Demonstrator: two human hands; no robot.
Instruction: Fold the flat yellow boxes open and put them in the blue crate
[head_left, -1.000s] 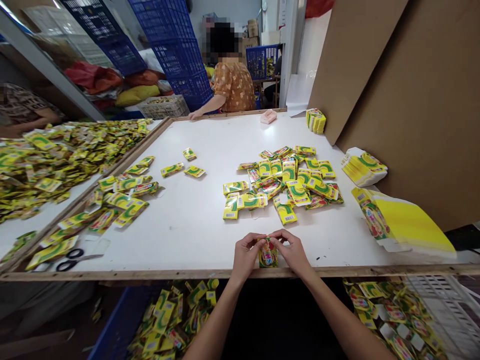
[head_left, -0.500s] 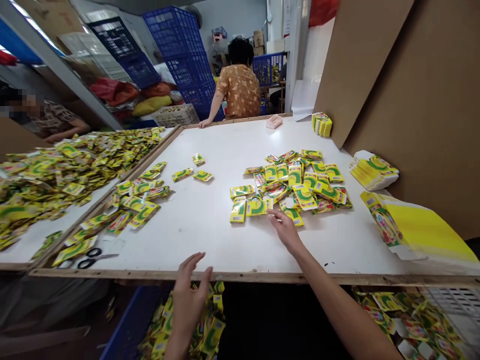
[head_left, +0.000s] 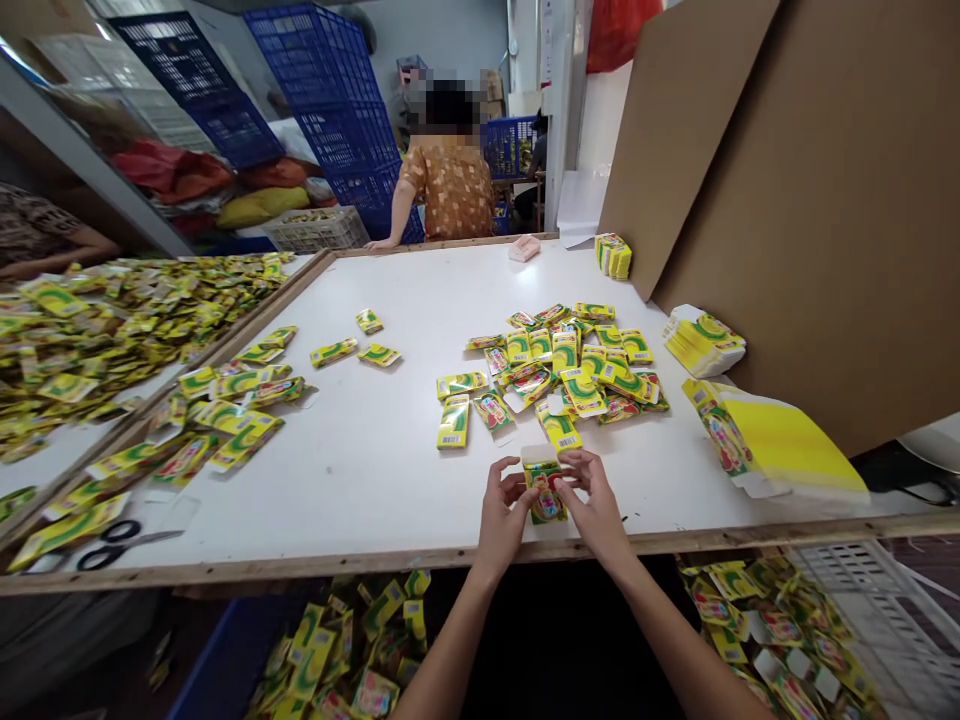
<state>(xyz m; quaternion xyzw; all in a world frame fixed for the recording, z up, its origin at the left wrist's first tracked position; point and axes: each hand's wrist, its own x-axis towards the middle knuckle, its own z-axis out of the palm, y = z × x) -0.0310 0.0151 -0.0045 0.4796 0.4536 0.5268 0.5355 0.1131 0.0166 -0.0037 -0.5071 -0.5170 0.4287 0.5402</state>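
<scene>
Both my hands hold one small yellow and green carton just above the near edge of the white table. My left hand grips its left side and my right hand its right side, fingers curled round it. Its white top flap stands open. Just beyond my hands lies a loose pile of flat yellow cartons. A yellow stack of flat cartons lies to the right.
More flat cartons lie at the table's left, with black scissors. A second table is heaped with them. Bins of cartons sit below. Cardboard sheets lean at right. A person stands at the far end.
My left hand came up from the bin below and my right hand drew back from the pile; both now grip a fresh carton at the table's near edge.
</scene>
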